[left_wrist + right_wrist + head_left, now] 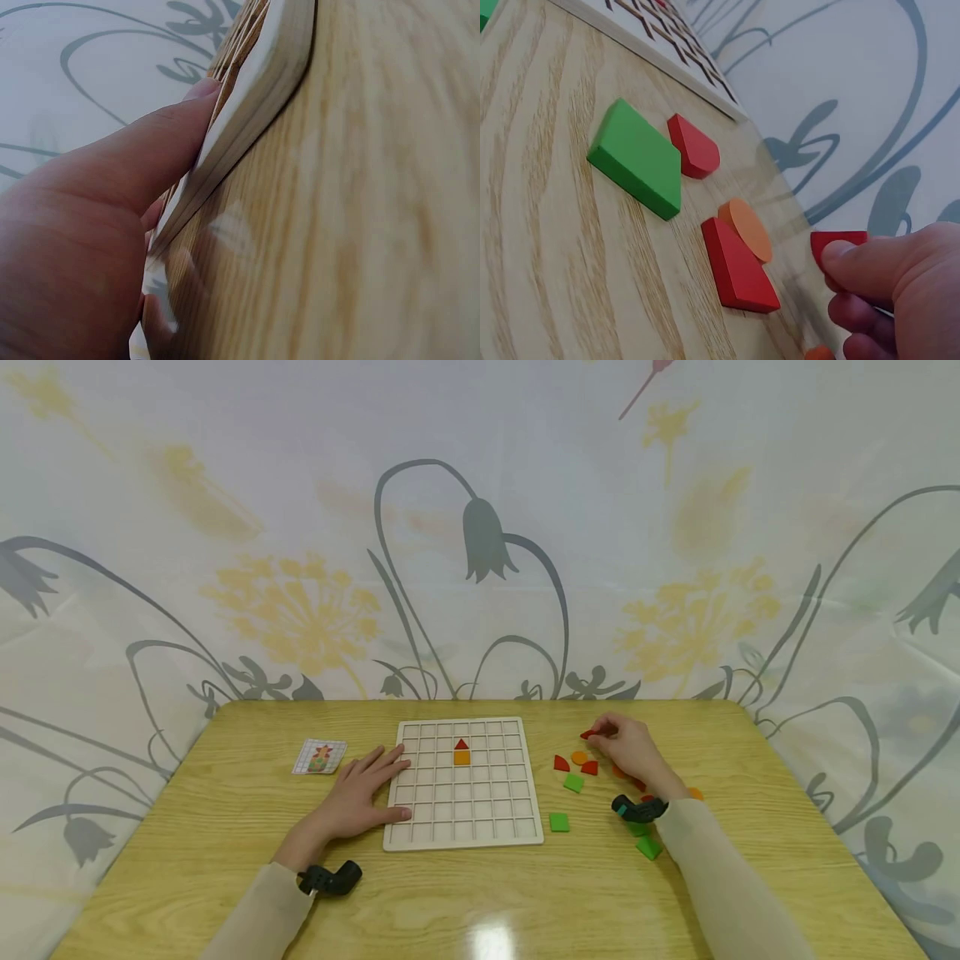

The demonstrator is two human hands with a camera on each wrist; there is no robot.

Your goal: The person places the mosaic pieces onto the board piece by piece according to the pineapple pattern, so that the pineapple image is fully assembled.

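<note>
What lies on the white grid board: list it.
An orange square and red triangle sit on the board; the left hand rests over its left edge, hiding what is beneath.

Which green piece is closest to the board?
The green square by the board, near its front right corner; a second green piece sits farther off beside red pieces, others near the right wrist camera.

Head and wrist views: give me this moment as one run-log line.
left grip: resting on grid board | right grip: pinching red piece | on board: orange square, red triangle
</note>
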